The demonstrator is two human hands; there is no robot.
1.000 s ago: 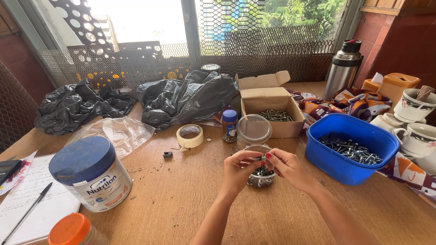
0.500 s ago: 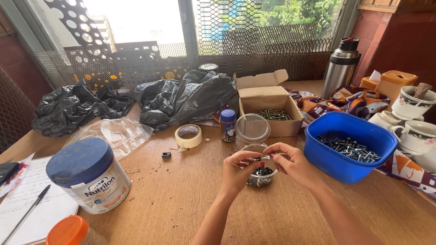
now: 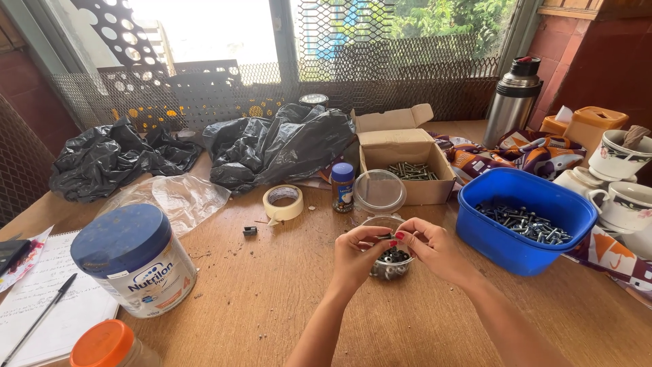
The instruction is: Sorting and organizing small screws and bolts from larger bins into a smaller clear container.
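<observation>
My left hand and my right hand meet over a small clear plastic container full of dark screws on the wooden table. Fingertips of both hands pinch a small screw between them, just above the container. The container's clear round lid lies behind it. To the right stands a blue plastic tub holding several screws. An open cardboard box with more screws sits behind the lid.
A large tin with a blue lid and an orange-lidded jar stand at the left by a notebook with a pen. Tape roll, small blue-capped bottle, black bags, steel thermos and cups surround the hands.
Both hands stay over the small container, their fingers working slightly on the screw. Nothing else has moved.
</observation>
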